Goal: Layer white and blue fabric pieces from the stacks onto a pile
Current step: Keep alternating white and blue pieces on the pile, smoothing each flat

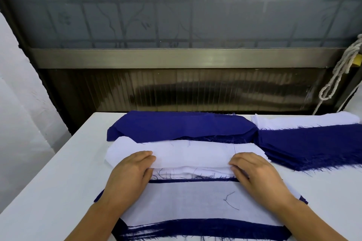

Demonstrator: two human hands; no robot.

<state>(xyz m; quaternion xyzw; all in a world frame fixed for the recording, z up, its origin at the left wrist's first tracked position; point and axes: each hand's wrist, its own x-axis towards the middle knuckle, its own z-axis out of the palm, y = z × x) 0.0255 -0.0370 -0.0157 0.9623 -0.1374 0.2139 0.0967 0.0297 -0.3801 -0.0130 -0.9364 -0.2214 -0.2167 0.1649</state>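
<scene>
A white fabric stack (186, 154) is lying at the centre of the white worktop (58, 191), and both hands are working at its near edge. The left hand (129, 174) is resting at the stack's 8 o'clock corner with its fingers curled over the top white piece and the thumb tucked beneath the edge, so its grip is pinching the white cloth. The right hand (258, 176) is mirroring it at the 4 o'clock corner, fingers curled on the top layer and pinching the same edge.

Directly toward 6 o'clock from the stack, the pile (195, 201) is lying under the wrists: a thin white sheet is topping it, with frayed dark blue edges showing along its far and near borders and loose dark threads lying on the white.

At 12 o'clock from the white stack, a blue fabric stack (182, 126) is sitting, its near edge overlapping the white one. At 2 o'clock, a second blue stack (309, 145) with frayed edges is fanning out, and a white folded heap (305, 121) is lying just behind it.

Beyond the worktop a frosted window (176, 6) with a metal sill is standing, and a knotted white rope (340, 72) is hanging at the right edge.
</scene>
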